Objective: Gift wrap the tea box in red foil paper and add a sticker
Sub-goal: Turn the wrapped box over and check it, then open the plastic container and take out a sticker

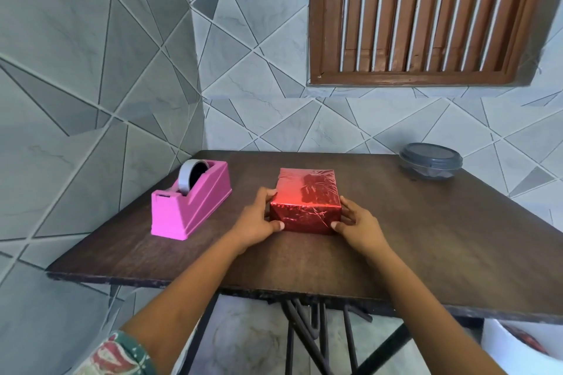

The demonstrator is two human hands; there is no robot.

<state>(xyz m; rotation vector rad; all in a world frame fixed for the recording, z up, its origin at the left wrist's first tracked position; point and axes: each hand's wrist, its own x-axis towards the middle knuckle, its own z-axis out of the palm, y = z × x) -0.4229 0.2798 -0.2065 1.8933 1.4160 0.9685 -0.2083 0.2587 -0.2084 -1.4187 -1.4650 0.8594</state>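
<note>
Both hands, left (pixel 258 219) and right (pixel 358 224), grip the foil box (pixel 306 201); pink dispenser (pixel 190 202) sits left of it, lidded tub (pixel 431 161) far right, on a dark table (pixel 426 253) against tiled walls.

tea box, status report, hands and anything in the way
Left hand and right hand gripping tea box sides. Box fully in red foil, no sticker visible. Tape dispenser left, lidded container far right, both apart.

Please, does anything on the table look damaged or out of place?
Nothing stands out. The red wrapped box sits flat between both hands, foil only crinkled; no sticker shows on it.
</note>
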